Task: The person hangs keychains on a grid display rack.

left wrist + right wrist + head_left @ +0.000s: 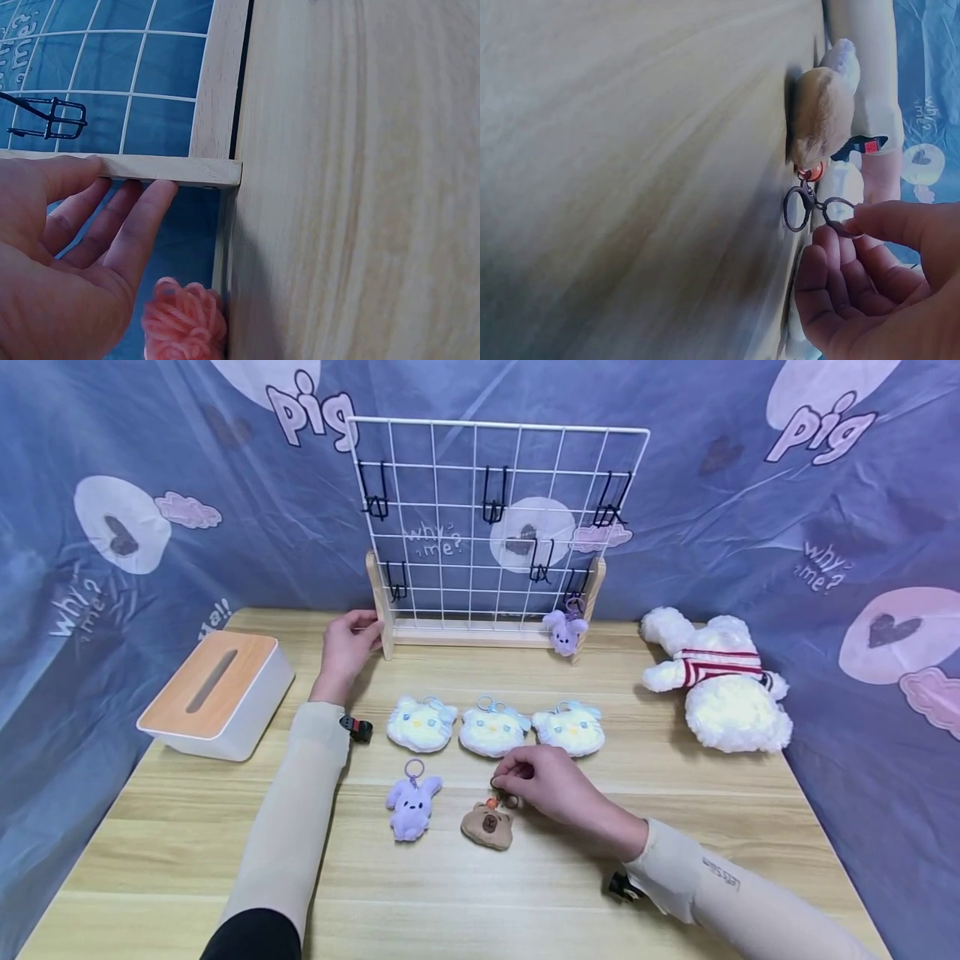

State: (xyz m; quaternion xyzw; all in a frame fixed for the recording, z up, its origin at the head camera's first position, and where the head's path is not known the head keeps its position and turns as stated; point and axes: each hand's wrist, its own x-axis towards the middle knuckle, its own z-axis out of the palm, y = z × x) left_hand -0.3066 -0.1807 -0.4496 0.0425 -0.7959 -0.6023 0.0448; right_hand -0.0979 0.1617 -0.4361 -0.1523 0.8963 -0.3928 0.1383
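My left hand [348,647] grips the left wooden post [380,610] of a white wire grid rack; in the left wrist view its thumb and fingers lie on the wood edge [202,172]. With my right hand [555,787] I pinch a dark metal ring [838,216] of a brown capybara plush keychain [487,827], which lies on the table. To its left is a purple bunny keychain [411,810]. Behind them, three white cat-face keychains [493,732] form a row. Another purple bunny keychain [565,633] hangs at the rack's lower right.
Several black hooks [495,508] are fixed on the grid. A tissue box [247,652] with a wooden lid stands at the left. At the right lies a white plush toy [738,714] in a striped sweater. Pink yarn [184,322] shows near the left hand.
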